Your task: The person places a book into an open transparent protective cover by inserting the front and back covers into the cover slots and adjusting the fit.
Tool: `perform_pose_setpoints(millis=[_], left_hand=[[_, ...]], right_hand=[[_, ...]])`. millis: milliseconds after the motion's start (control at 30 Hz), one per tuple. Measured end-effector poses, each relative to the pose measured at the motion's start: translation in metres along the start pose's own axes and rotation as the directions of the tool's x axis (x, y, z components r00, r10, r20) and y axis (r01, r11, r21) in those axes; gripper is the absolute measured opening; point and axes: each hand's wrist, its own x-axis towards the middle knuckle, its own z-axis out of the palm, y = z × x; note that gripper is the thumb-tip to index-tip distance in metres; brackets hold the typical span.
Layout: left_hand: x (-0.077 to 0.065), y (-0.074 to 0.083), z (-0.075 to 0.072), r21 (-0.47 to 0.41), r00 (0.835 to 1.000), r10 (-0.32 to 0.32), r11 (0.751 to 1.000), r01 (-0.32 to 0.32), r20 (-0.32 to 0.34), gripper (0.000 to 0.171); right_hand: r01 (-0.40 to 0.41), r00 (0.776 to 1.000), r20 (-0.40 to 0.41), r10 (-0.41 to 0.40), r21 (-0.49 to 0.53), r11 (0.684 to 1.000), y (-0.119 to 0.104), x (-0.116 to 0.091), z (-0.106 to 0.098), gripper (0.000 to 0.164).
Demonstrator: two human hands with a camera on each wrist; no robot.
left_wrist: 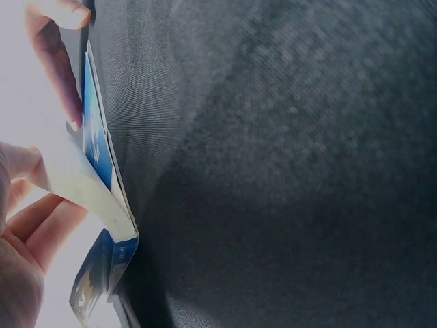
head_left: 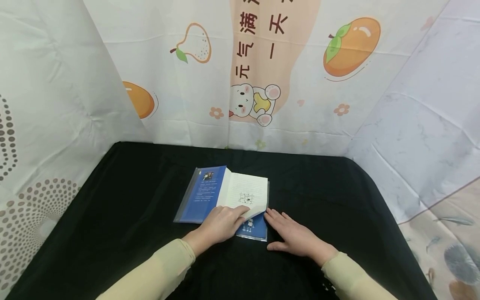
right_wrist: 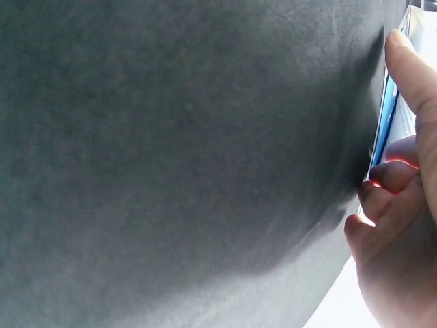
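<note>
The open book (head_left: 230, 189) lies on the black cloth (head_left: 131, 216). At left, its blue cover (head_left: 204, 193) has a clear margin resembling a plastic jacket; this part should prove fairly stiff but slick, best taken by its outer edge. Farther right, the white pages (head_left: 249, 185) are probably light and flexible, easily creased, and best taken between thumb and fingers near a lower corner. The whole book is likely light enough for one hand. The left hand (head_left: 221, 223) lies over the book's lower middle, thumb and fingers pinching the pages, whose lower edge curls up above a blue panel (head_left: 248, 227). The right hand (head_left: 294, 237) lies beside the book's lower right edge, fingers nearly straight and thumb spread, gripping nothing; whether every fingertip touches the book cannot be told.
</note>
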Motion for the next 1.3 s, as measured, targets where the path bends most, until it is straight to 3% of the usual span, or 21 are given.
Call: perform_pose_setpoints(millis=[267,600,833,1000,1167,1300], left_hand=[[-0.0006,0.0014,-0.0015,-0.027,0.999,-0.027,0.999,0.027,0.026,0.035],[0.0,-0.0002,0.0003,-0.054,0.999,-0.027,0.998,0.025,-0.037,0.038],[0.002,0.0021,-0.0007,-0.061,0.998,-0.029,0.998,0.026,-0.053,0.052],[0.0041,0.0051,-0.0026,-0.035,0.999,0.022,0.999,-0.022,-0.024,0.061],[0.0035,0.0075,-0.0038,0.033,0.994,0.112,0.993,-0.112,0.007,0.053],[0.0032,0.0093,-0.0044,0.054,0.994,0.111,0.992,-0.11,-0.017,0.045]], right_hand=[[0.032,0.999,-0.014,-0.032,-0.003,0.999,-0.0006,0.0017,0.0027,0.074],[0.021,0.997,-0.072,-0.026,-0.069,0.997,-0.0032,0.0054,0.0035,0.06],[0.005,0.999,-0.052,-0.008,-0.06,0.998,-0.0061,0.0078,0.0018,0.058],[0.019,0.997,-0.077,-0.024,-0.074,0.997,-0.006,0.0079,0.004,0.055],[0.024,0.996,-0.082,-0.031,-0.081,0.996,-0.0063,0.0082,0.0052,0.055],[0.026,0.996,-0.077,-0.032,-0.082,0.996,-0.007,0.0082,0.0042,0.055]])
